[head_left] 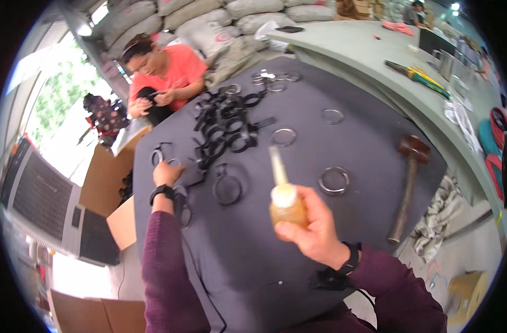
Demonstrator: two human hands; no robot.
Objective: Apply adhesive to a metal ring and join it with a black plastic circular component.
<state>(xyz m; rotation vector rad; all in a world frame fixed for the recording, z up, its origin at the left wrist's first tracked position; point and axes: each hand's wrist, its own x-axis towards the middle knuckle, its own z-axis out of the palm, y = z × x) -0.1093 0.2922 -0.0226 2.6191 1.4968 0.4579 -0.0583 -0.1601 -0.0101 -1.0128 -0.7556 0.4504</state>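
In my right hand is a small squeeze bottle of amber liquid, its pale, slim nozzle pointing up and away from me. Fingers and thumb wrap round its body. Over at the table's left edge, my left hand has its fingers curled down among ring-shaped parts; what lies between the fingertips is hard to make out. Just beyond them is a metal ring with a black piece at its top. Nearer the middle lies a dark ring part with a short stem.
A heap of black ring parts covers the table's far middle. Loose metal rings lie to the right, near a hammer. Another person sits at the far left beside a cardboard box. A pale green workbench borders the back right.
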